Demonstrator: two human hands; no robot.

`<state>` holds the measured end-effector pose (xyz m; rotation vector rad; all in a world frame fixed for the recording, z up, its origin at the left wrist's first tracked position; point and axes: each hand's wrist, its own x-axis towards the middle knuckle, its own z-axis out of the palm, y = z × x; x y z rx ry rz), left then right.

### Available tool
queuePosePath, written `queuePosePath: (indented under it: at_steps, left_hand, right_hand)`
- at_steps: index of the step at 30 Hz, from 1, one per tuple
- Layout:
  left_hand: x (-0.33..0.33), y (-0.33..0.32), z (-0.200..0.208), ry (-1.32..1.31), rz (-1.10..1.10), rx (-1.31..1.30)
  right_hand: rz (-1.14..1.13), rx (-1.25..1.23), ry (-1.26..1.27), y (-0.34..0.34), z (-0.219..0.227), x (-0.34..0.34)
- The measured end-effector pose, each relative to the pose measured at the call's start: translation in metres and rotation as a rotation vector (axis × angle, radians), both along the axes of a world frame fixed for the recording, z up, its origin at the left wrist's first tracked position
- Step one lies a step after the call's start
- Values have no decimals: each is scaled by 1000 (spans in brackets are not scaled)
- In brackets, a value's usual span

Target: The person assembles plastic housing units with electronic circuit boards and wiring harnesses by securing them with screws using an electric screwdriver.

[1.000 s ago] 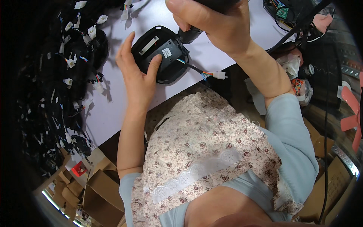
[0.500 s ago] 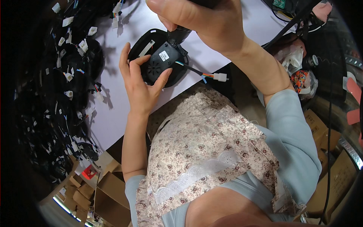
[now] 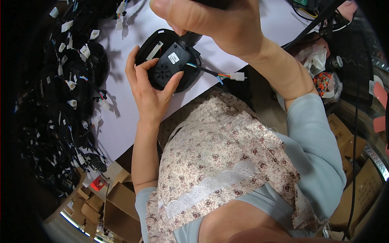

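While the black housing (image 3: 168,67) is clamped by the left hand (image 3: 152,87) and a tool is gripped in the right hand (image 3: 214,22) above it, fastening is judged underway; steady alignment is called for.

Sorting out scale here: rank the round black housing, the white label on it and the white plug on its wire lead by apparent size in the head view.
1. Round black housing, clearly largest, though partly hidden.
2. White plug and white label: they look alike, so I won't rank them.
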<state>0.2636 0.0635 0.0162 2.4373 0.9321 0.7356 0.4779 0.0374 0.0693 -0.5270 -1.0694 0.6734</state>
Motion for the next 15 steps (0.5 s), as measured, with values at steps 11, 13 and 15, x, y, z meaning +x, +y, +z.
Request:
queuePosePath:
  at_steps: [11, 13, 15]
  left_hand:
    - [2, 2, -1, -29, 9, -15]
    - [1, 2, 1, -35, 12, -21]
    - [0, 1, 1, -56, -2, -52]
  right_hand:
    - [-125, 100, -234, 14, -8, -10]
    - [-80, 8, -323, 6, 4, -12]
    - [-23, -78, -336, 7, 6, -15]
